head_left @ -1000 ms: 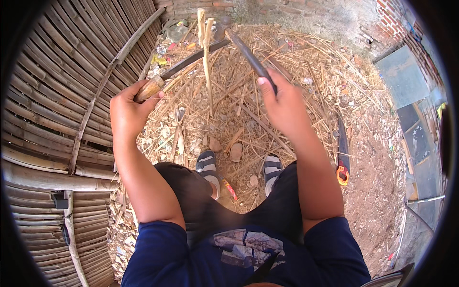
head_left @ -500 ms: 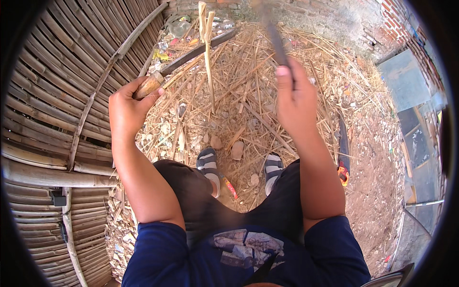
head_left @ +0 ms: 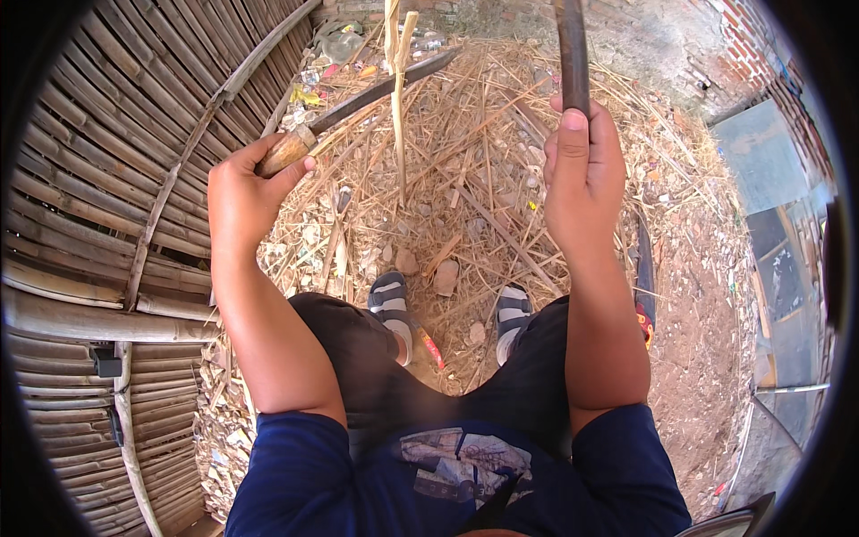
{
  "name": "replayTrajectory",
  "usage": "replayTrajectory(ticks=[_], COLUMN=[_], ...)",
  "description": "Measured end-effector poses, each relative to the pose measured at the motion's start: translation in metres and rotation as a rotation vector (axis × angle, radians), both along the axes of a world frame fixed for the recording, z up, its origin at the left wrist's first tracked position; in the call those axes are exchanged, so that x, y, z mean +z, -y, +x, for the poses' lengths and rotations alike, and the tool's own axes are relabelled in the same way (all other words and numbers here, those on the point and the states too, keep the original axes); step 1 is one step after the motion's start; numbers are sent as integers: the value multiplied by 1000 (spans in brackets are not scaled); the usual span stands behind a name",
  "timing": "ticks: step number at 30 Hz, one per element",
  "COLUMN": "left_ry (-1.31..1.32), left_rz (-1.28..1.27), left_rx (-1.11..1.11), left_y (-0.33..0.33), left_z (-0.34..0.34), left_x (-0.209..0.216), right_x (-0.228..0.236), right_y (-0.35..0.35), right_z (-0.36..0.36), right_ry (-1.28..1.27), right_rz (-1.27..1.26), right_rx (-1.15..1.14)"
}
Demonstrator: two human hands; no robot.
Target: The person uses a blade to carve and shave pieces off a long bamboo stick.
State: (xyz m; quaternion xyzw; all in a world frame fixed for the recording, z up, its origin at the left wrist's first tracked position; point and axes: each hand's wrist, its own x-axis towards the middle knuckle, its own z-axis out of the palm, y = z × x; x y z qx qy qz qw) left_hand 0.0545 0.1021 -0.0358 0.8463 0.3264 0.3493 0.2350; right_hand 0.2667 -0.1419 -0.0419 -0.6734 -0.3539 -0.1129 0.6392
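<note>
My left hand [head_left: 243,192] is closed round the wooden handle of a machete [head_left: 367,100], whose dark, slightly curved blade points up and to the right. The blade crosses a pale, upright split stick [head_left: 397,116]; I cannot tell whether it sits inside the split. The stick forks at its top, and its lower end reaches down toward the littered ground. To the right, my right hand [head_left: 583,183] grips a dark, narrow bar [head_left: 573,54], held nearly upright with the thumb along it. The bar's upper end runs out of view, apart from the stick.
Straw and thin strips [head_left: 483,152] cover the ground ahead. A slatted bamboo wall [head_left: 116,179] rises at left, a brick wall [head_left: 689,36] at the back. Beside my right forearm lies a saw-like tool [head_left: 644,268]. A red-wrapped item [head_left: 431,347] lies between my feet.
My right hand has shifted to the right, and its bar has swung from a blurred leftward tilt to nearly upright. The machete and split stick have moved slightly right.
</note>
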Motion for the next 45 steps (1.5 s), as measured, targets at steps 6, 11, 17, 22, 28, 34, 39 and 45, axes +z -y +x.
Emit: replayTrajectory(ticks=[6,11,17,22,28,34,39,45], left_ry=[-9,-43,-49,-39,-8,-23,-47,-36], left_rz=[21,-3,14,40,51,20,11,20], left_rx=[-2,19,5,51,102,77,87,68], left_y=[3,0,-4,-6,-12,-13,-13,-13], left_z=[4,4,3,4,3,0,2,4], left_x=[-2,-2,-6,-9,-12,-12,-14,-17], right_x=[-26,-21,-7,-15,-34,-25,29,-10], right_y=[-19,-18,-5,-7,-19,-11,9,-19], right_z=[6,4,4,5,11,7,-3,4], right_ry=[-22,-69,87,22,-53,-55,-41,108], right_rz=[-634,-553,-116,-495,-817,-716,-264,-341], right_rx=[81,79,-17,-9,102,132,89,-72])
